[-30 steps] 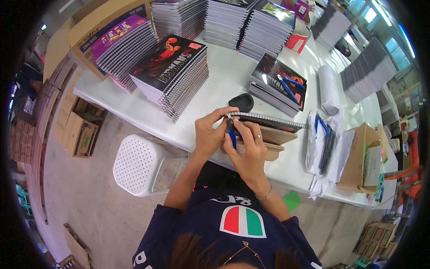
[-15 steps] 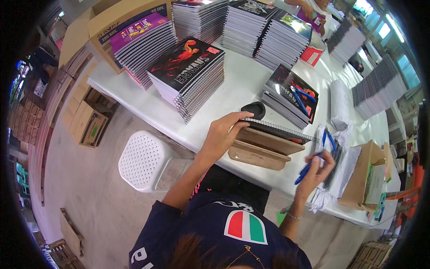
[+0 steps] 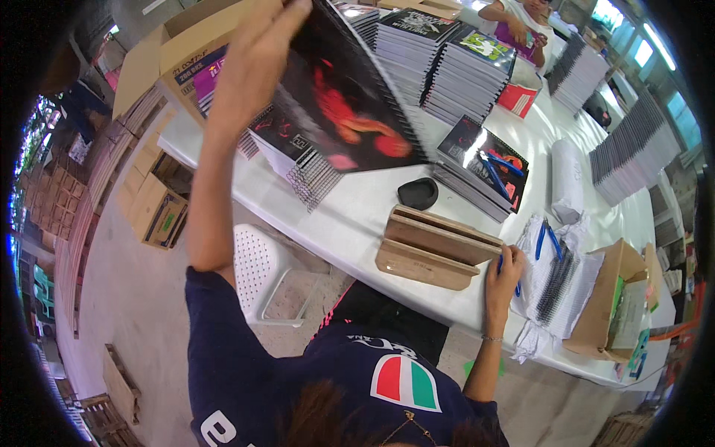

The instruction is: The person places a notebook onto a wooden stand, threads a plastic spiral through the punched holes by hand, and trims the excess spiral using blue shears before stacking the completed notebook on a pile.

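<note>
My left hand (image 3: pixel 253 67) is raised high at the upper left, its fingers gripping the edge of a spiral notebook (image 3: pixel 339 104) with a black cover and a red-orange figure. The notebook hangs tilted over a stack of similar notebooks (image 3: pixel 279 141). Low at the table's near edge, my right hand (image 3: pixel 506 277) is closed round a blue-handled tool (image 3: pixel 518 288), which looks like pliers and is mostly hidden by the fingers. That hand is at the right end of a slotted wooden stand (image 3: pixel 428 257), whose slots hold nothing. A black rounded dish-like object (image 3: pixel 418 194) sits behind the stand.
Notebook stacks (image 3: pixel 406 63) line the far side; blue pliers (image 3: pixel 494 173) lie on a lower stack (image 3: pixel 477 182). More pliers (image 3: pixel 547 240) rest beside black wire coils (image 3: pixel 558 277). An open carton (image 3: pixel 607 298) stands right, a white stool (image 3: pixel 261 268) left. Another person (image 3: pixel 521 33) works across the table.
My left hand has lifted the notebook out of the wooden stand and carried it up and left. My right hand, still round the blue-handled tool, has moved slightly left against the stand's end.
</note>
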`<state>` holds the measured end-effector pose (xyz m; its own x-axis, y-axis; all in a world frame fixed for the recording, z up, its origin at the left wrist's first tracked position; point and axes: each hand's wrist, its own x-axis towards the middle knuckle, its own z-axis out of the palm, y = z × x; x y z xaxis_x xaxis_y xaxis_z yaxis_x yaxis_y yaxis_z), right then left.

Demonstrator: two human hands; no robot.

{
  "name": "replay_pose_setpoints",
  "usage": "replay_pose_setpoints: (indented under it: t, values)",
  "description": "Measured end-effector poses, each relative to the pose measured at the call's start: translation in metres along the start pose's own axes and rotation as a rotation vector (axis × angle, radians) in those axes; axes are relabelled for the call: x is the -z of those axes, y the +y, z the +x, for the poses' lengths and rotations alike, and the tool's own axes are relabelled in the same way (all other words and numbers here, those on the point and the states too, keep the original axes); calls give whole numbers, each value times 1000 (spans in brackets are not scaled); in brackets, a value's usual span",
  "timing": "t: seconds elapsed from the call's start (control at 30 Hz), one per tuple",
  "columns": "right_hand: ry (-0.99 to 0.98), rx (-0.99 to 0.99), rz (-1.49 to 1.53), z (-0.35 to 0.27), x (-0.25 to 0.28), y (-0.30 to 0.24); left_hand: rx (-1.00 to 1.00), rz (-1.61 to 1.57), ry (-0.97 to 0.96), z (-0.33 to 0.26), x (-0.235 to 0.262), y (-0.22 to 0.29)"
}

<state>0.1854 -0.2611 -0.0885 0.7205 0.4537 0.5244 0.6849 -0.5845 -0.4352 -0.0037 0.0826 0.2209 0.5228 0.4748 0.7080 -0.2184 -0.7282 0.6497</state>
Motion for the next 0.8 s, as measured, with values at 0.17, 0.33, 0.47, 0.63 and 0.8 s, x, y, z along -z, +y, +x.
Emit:
replay_pose_setpoints:
  t: [0.17,0.33,0.47,0.63,0.8]
  values:
    - [-92,-3,138,1,2,-13,-317,430,-313,65,15,-48]
    - [-32,-88,162,5,16,-15,-328,544,-692,67,-25,-165]
    - [124,-92,-263,17,38,30,-188,611,-678,22,-13,-193]
    - [-269,-463,-658,8,32,72,-19,783,-619,-26,29,-211]
    - [-203,-337,-579,-6,48,120,-82,863,-641,-47,55,-233]
